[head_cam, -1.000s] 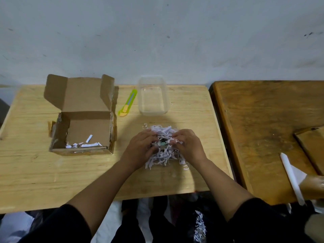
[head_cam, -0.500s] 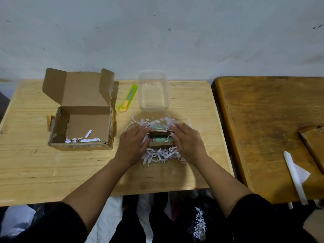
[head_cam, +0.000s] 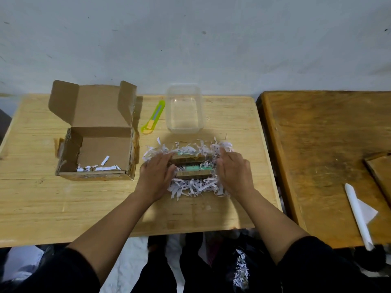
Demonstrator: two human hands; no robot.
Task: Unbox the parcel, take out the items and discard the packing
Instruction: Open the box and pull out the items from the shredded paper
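Note:
An open cardboard box point(head_cam: 95, 144) stands at the left of the light wooden table point(head_cam: 63, 204), with a few white paper shreds point(head_cam: 99, 167) on its floor. To its right lies a pile of white shredded paper point(head_cam: 194, 187) with two small brown-and-green packets point(head_cam: 193, 166) showing in its middle. My left hand point(head_cam: 156, 176) lies flat on the left side of the pile, fingers straight. My right hand point(head_cam: 234, 172) lies flat on the right side, fingers spread.
A clear plastic tub point(head_cam: 184, 108) stands behind the pile, with a yellow-green box cutter point(head_cam: 152, 117) to its left. A darker wooden table point(head_cam: 325, 157) adjoins on the right, carrying a rolled white paper point(head_cam: 357, 212). Shreds lie below the table edge point(head_cam: 240, 269).
My hands moved apart from the middle of the pile to its sides, spreading the shreds and uncovering the two packets.

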